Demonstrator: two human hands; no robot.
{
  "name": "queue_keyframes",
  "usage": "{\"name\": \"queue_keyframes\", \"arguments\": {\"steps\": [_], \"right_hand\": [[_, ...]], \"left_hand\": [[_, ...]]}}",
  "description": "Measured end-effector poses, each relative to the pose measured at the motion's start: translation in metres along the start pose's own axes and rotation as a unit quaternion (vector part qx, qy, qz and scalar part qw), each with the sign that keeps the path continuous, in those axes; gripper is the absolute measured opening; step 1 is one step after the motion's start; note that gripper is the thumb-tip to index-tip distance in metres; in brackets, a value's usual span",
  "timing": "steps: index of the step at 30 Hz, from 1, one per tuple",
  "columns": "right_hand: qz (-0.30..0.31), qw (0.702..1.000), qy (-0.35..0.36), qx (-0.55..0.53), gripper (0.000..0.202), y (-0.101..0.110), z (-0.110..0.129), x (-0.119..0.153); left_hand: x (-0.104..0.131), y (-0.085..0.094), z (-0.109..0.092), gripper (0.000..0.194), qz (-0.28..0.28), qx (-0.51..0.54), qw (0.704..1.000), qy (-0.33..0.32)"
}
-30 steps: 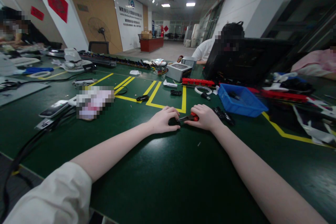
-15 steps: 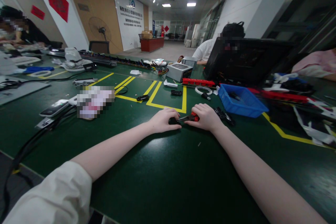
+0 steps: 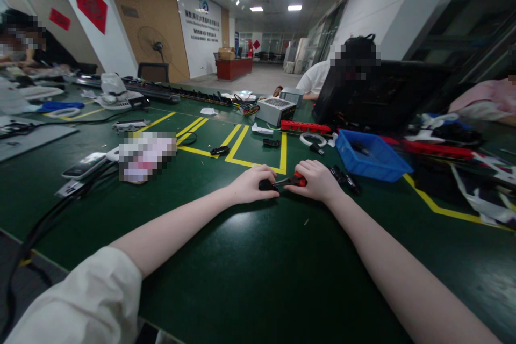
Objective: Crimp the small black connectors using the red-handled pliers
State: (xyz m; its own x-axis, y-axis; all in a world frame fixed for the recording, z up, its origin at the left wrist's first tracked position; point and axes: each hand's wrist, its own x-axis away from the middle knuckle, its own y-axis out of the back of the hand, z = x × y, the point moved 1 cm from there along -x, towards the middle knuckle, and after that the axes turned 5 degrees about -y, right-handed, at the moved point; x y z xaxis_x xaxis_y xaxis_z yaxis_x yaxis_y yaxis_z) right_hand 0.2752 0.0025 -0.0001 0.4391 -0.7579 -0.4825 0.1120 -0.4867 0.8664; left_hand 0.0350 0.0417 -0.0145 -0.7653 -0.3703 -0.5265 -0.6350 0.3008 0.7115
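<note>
Currently, the hands [image 3: 255, 185] [image 3: 316, 180] grip a black part [image 3: 266, 185] and pliers [image 3: 291, 180]; a loose hold could let the tips slip into fingers.

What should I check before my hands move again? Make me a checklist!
1. Right hand holds the pliers: ok.
2. Left hand holds the small black piece: ok.
3. Pliers' tip grips that piece firmly: cannot tell, too small to see.
4. Blue bin stands apart from both hands: ok.
5. Nothing loose near the right wrist: not ok, black parts lie close by.
</note>
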Motion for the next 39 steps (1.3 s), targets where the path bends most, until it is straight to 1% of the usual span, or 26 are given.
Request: {"name": "queue_keyframes", "arguments": {"steps": [8,16,29,35,39], "right_hand": [[0.018,1.000,0.004,-0.015,0.043,-0.0010,-0.0013,-0.0003],[0.021,0.999,0.009,-0.024,0.044,-0.0031,-0.0030,-0.0024],[0.014,1.000,0.018,-0.007,0.043,0.0020,0.0005,-0.0027],[-0.002,1.000,0.026,-0.009,0.041,0.0007,-0.0025,-0.0022],[-0.024,0.999,0.037,-0.002,0.042,-0.0013,-0.0070,-0.0054]], "left_hand": [[0.0006,0.0024,-0.0031,0.022,0.012,-0.005,1.000,-0.003],[0.0003,0.0013,0.0009,0.021,0.029,-0.019,0.999,-0.013],[-0.0003,0.0039,-0.0018,0.019,0.028,0.000,1.000,-0.013],[-0.0007,0.0059,-0.0007,0.022,0.029,-0.005,0.999,-0.016],[-0.0029,0.0100,-0.0003,0.026,0.035,-0.002,0.999,-0.032]]}}
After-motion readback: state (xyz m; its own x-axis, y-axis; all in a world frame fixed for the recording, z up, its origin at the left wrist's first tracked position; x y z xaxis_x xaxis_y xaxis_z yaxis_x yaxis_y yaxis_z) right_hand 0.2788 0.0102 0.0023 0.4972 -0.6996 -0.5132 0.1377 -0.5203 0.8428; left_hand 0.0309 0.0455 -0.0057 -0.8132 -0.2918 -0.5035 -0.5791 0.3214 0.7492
